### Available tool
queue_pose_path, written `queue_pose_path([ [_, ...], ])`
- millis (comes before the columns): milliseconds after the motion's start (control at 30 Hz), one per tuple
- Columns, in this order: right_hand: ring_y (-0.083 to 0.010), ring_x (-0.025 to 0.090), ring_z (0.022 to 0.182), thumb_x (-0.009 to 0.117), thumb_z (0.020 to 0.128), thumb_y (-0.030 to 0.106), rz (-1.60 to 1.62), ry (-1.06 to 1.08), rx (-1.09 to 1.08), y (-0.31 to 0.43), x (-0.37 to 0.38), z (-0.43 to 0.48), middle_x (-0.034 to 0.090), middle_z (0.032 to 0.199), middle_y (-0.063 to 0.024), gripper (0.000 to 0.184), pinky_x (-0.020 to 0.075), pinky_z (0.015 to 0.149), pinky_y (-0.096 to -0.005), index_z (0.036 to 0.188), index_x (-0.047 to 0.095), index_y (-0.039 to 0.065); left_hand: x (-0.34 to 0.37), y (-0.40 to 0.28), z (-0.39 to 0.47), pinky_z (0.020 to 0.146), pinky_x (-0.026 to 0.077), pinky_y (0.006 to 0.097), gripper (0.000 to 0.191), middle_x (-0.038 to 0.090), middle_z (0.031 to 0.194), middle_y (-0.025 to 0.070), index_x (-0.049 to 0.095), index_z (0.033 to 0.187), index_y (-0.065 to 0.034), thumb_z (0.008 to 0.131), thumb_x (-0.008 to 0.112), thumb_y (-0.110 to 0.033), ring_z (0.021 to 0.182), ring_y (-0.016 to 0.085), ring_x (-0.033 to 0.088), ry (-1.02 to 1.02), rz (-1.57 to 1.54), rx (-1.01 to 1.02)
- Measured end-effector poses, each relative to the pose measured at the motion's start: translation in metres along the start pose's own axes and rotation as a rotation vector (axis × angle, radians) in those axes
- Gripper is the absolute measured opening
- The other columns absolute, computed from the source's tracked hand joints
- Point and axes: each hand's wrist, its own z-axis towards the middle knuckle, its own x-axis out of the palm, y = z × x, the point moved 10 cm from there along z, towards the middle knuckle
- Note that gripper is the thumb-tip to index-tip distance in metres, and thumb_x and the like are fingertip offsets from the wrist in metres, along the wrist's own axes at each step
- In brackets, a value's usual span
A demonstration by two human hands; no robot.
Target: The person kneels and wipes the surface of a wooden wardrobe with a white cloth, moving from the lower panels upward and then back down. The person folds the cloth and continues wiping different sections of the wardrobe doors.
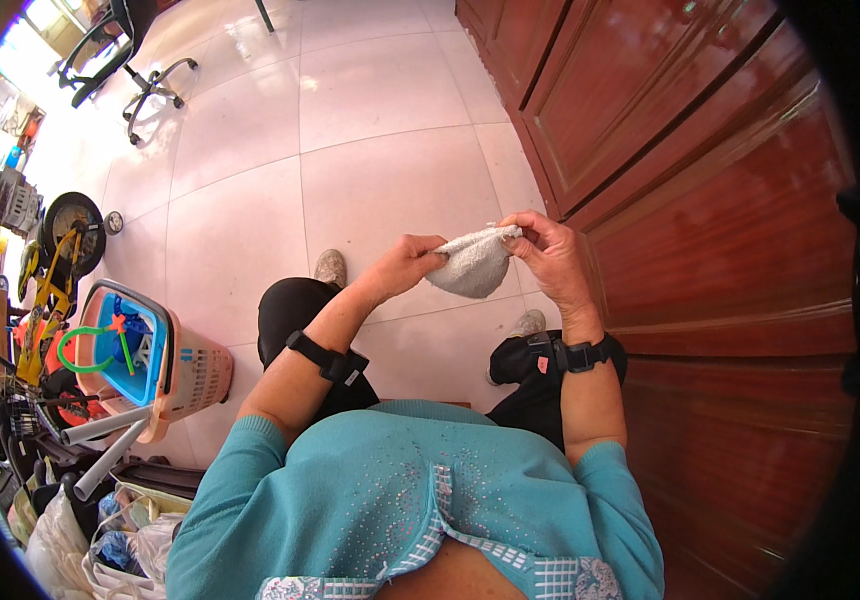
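Observation:
A small white terry cloth (471, 266) is stretched between my two hands, above the tiled floor and in front of my knees. My left hand (409, 264) pinches its left end between thumb and fingers. At the upper right end, my right hand (546, 251) grips the cloth's edge with thumb and forefinger. The middle of the cloth sags in a rounded fold. Whether it is a plain cloth or a sewn item, I cannot tell. Both forearms wear black straps with small devices.
Wooden panelled doors (700, 217) stand close on the right. On the left are a pink shopping basket (201, 371) holding a blue bin (146, 375), grey pipes (111, 457), a yellow children's bicycle (47, 307) and plastic bags (58, 536). A wheeled office chair (146, 88) stands at the upper left.

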Motion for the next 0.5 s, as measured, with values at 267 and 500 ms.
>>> queue_pose_path([
  [267,-0.0109,0.061,0.085,0.066,0.092,0.011,-0.337,-0.232,-0.012,0.002,-0.028,-0.004,0.066,0.087,-0.0019,0.013,0.0487,0.077,-0.0260,0.100,0.065,0.001,-0.013,0.007,-0.003,0.077,0.045,0.0246,0.028,0.064,0.083,-0.0007,0.069,0.102,0.0036,0.082,0.049,-0.001,0.082,0.008,0.055,-0.035,0.042,-0.127],
  [500,-0.0145,0.062,0.089,0.064,0.094,0.018,-0.250,-0.269,0.008,-0.021,-0.036,-0.002,0.067,0.090,-0.0063,0.019,0.0484,0.079,-0.0301,0.101,0.063,0.001,-0.018,-0.017,-0.009,0.070,0.045,0.0239,0.026,0.066,0.083,0.0000,0.070,0.103,0.0049,0.085,0.055,-0.007,0.078,0.008,0.055,-0.099,-0.188,-0.057],
])
